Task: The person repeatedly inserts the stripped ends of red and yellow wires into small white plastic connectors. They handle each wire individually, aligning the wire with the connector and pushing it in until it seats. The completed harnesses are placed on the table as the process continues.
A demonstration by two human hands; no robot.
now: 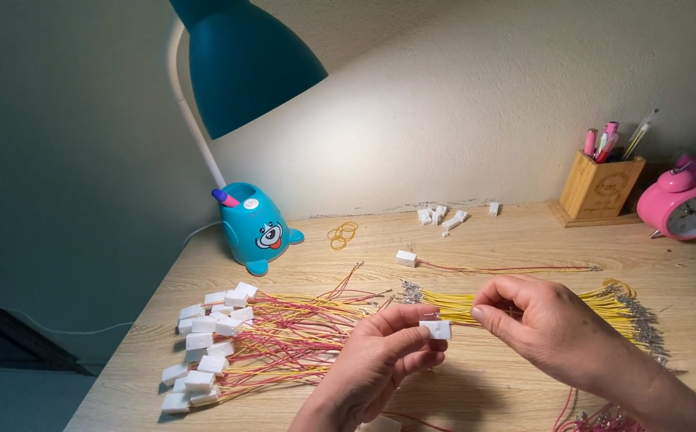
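My left hand (376,360) pinches a small white plastic connector (436,329) between thumb and fingers. My right hand (544,324) is closed beside it, its fingertips at the connector and over a bundle of yellow wires (452,305) with metal ends lying on the wooden desk (492,384). What the right fingers hold is hidden. To the left lies a pile of red and yellow wires fitted with white connectors (204,344). One connector with a red wire (406,258) lies alone farther back.
A blue desk lamp with a cartoon-animal base (256,228) stands at the back left. Rubber bands (343,234) and loose white connectors (441,215) lie near the wall. A wooden pen holder (600,188) and pink alarm clock (688,204) sit at the back right. Red wires (596,418) lie at the bottom right.
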